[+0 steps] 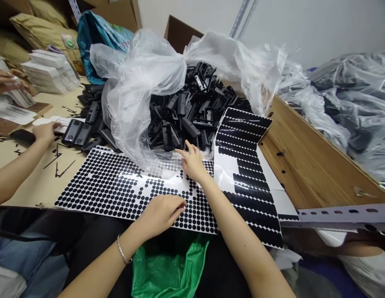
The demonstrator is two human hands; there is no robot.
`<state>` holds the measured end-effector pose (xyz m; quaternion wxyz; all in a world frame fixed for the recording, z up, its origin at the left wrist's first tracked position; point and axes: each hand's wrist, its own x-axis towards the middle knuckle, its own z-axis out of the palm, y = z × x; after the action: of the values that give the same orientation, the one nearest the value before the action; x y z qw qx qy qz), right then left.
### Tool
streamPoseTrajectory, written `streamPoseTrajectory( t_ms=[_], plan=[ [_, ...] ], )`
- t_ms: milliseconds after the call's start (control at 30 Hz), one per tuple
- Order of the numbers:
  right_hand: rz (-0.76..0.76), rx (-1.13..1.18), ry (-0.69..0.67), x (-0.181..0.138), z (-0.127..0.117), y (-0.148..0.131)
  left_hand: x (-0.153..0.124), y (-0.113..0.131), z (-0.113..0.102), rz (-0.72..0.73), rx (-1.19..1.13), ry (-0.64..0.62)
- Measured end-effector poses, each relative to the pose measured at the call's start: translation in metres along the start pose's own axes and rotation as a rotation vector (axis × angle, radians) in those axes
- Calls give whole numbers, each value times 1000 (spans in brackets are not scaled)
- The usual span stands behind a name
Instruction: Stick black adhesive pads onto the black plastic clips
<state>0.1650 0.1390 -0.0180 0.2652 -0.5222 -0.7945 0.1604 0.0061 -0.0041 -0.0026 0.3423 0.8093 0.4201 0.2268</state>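
Note:
My left hand [163, 212] is above the near edge of a white sheet of round black stickers [114, 186], its fingers curled and thumb close to the forefinger. Whatever may be between those fingertips is too small to make out. Farther forward, my right hand [194, 163] reaches over the same sheet with fingers apart, holding nothing visible. Its fingertips are close to a heap of black plastic housings [180, 107] spilling from a clear plastic bag [133, 87]. Several spots on the sheet are bare white. A second sheet with rows of black stickers [251, 198] lies to the right, its far end bent up.
A co-worker's hand [44, 131] is at the left beside black housings [77, 131]; another hand [6, 80] holds a white box. Stacked white boxes [46, 72] stand behind. A green bag [170, 269] hangs open below the table edge. A wooden board [313, 165] borders the right.

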Motion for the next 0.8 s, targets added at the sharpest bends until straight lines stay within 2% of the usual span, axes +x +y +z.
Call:
streamPoseTrajectory(
  t_ms=[133, 267, 400, 467, 600, 733, 800],
  plan=[
    [110, 357, 40, 16, 16, -2, 2, 3, 2, -13, -95, 20],
    [125, 516, -2, 27, 15, 6, 3, 9, 4, -84, -266, 21],
    [106, 652, -63, 27, 9, 6, 11, 3, 7, -213, -703, 26],
    [102, 721, -80, 28, 10, 2, 15, -4, 7, -290, -905, 110],
    [114, 831, -68, 29, 11, -9, 20, -18, 1, -451, -1148, 321],
    [122, 902, -31, 15, -1, -25, 20, -24, -6, -490, -1414, 490],
    [99, 995, -64, -2, -14, -35, 20, -24, -9, -509, -1510, 535]
  ],
)
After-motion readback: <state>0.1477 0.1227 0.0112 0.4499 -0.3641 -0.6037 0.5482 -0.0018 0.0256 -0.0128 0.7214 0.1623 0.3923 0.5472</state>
